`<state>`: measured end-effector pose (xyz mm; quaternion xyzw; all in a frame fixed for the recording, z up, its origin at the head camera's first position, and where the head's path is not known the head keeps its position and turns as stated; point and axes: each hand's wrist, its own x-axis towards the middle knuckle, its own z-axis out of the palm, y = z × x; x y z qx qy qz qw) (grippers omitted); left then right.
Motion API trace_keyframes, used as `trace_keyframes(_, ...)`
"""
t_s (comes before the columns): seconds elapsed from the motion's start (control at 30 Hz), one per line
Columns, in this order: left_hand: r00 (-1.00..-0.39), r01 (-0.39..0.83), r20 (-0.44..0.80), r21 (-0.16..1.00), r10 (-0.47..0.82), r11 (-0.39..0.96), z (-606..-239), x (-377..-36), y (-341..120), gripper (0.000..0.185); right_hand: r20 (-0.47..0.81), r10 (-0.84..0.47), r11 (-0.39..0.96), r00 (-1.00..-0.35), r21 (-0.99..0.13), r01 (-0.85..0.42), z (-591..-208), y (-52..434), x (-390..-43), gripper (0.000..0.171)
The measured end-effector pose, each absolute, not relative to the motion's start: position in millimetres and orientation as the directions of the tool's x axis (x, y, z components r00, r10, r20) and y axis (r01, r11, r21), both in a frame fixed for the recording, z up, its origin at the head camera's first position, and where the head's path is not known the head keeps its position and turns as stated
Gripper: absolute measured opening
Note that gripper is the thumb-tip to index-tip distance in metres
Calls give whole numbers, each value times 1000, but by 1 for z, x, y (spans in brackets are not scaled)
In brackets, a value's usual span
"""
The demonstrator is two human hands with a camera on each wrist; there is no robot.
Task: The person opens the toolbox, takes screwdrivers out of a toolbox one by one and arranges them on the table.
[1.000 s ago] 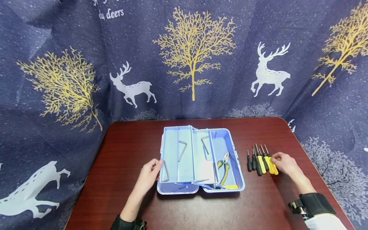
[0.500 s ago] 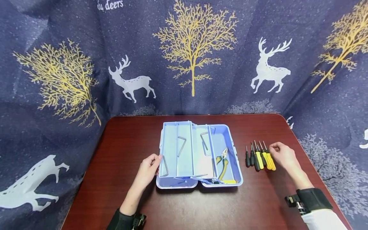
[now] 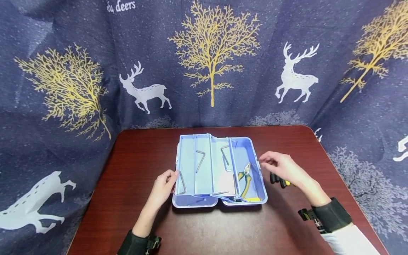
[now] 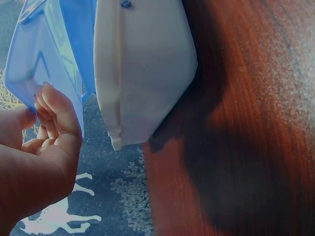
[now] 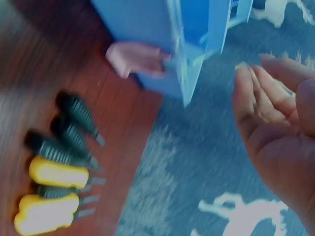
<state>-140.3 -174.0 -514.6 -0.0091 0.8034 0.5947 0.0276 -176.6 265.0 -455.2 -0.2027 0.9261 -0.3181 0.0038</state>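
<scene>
An open blue toolbox stands mid-table with its cantilever trays spread to the left. My left hand pinches the left tray's outer edge between thumb and fingers; in the left wrist view the fingertips overlap that edge. Hex keys lie in the trays. Pliers with green and yellow handles rest in the right-hand bottom compartment. My right hand hovers just right of the box's right wall, fingers loosely bent, nothing visible between them. Below it, partly hidden, lie several screwdrivers with black or yellow handles.
A yellow-handled piece sits at the compartment's near end. A pinkish latch juts from the box's right side. Behind the dark red table hangs a blue curtain printed with deer and trees.
My right hand has moved left from the screwdrivers' right side, passing over them to the toolbox's right wall. The left hand keeps its hold on the tray edge. The head view has tilted slightly.
</scene>
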Motion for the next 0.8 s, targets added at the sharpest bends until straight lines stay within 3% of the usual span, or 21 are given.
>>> trace_keyframes(0.13,-998,-47,-55,952,18,302,-514,-141,-175,31,54,-526,666,-849,-594,-451,-460,239,-178,15)
trace_keyframes(0.3,-998,-55,-58,947,1,316,-516,-140,-177,31,-22,-718,617,-695,-482,-622,-470,211,-181,7)
trace_keyframes(0.4,-998,-60,-62,945,-2,321,-518,-139,-177,31,-117,-772,603,-625,-445,-662,-473,199,-180,4)
trace_keyframes(0.6,-998,-59,-63,944,0,324,-520,-139,-177,31,-336,-720,691,-607,-426,-584,-478,184,-174,7)
trace_keyframes(0.8,-999,-45,-49,946,4,321,-519,-139,-176,30,-415,-672,740,-613,-410,-534,-481,178,-173,10)
